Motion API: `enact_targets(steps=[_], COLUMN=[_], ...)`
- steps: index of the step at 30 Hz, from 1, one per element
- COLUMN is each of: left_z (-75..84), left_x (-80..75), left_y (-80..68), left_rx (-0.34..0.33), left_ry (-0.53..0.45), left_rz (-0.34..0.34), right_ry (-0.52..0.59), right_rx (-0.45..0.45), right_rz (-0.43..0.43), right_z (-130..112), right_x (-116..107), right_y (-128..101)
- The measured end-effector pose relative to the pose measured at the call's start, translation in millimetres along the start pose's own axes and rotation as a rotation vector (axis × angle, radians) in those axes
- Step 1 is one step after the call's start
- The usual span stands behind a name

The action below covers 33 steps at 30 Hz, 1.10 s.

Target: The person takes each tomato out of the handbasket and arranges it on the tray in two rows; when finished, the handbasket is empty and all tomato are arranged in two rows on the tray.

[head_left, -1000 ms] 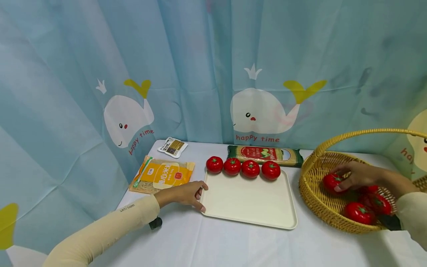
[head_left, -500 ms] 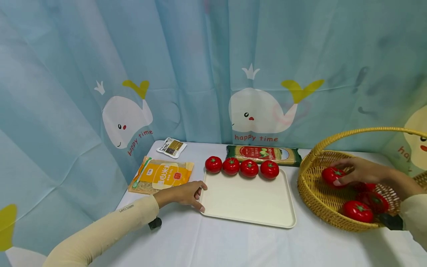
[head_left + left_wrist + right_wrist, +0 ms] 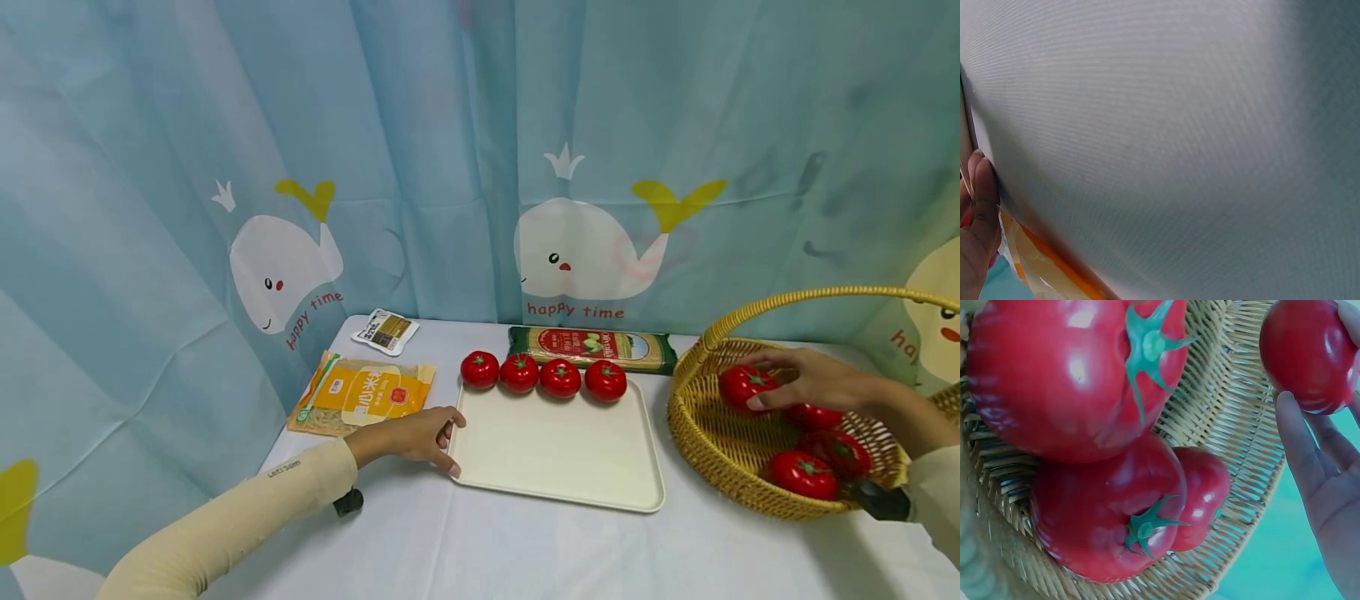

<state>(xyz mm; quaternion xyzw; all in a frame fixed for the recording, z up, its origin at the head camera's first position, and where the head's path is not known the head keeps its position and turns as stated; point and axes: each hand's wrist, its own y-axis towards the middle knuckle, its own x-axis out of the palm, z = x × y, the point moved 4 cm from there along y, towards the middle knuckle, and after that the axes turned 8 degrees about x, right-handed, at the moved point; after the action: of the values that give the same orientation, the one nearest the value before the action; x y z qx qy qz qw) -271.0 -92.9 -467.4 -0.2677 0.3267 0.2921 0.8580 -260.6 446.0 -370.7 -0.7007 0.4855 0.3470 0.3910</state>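
Observation:
In the head view my right hand (image 3: pixel 813 383) grips a red tomato (image 3: pixel 742 387) by its sides, inside the near-left part of a wicker basket (image 3: pixel 693 417). The right wrist view shows the same held tomato (image 3: pixel 1310 353) between thumb and fingers, with three other tomatoes (image 3: pixel 1107 509) lying in the basket. My left hand (image 3: pixel 420 437) holds the left edge of a cream rectangular tray (image 3: pixel 558 446), thumb at the near corner. Along the tray's far edge several tomatoes (image 3: pixel 560 378) stand in a row. Only part of the left fingers (image 3: pixel 985 181) shows in the left wrist view.
Behind the tray lies a long pack of noodles (image 3: pixel 592 348). An orange food packet (image 3: pixel 363 396) and a small white pouch (image 3: pixel 386 332) lie at the left. The basket's handle (image 3: pixel 817 292) arches high over it. A blue curtain (image 3: pixel 450 167) closes off the back.
The right hand has lifted its tomato slightly and shifted it a little to the left within the basket, showing more of the tomatoes beneath. The left hand has stayed on the tray.

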Motion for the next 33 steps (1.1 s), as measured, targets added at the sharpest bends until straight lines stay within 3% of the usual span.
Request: enact_targets(steps=[13,20,33], left_z=[-3.1,-3.7,-2.8], left_x=[0.1,-0.2,0.8], left_y=[-0.2,0.1,-1.2], left_rx=[-0.017,-0.03,0.001], left_ry=[-0.001,-0.008,-0.011], left_rz=[0.004,0.009,0.004], right_ry=[0.039,0.041,0.123], right_rx=[0.026,0.087,0.027], right_rz=[-0.014,-0.005,-0.025], right_z=[-11,-15,-30], right_x=[-7,-6,5], right_y=[-13,-19,-38])
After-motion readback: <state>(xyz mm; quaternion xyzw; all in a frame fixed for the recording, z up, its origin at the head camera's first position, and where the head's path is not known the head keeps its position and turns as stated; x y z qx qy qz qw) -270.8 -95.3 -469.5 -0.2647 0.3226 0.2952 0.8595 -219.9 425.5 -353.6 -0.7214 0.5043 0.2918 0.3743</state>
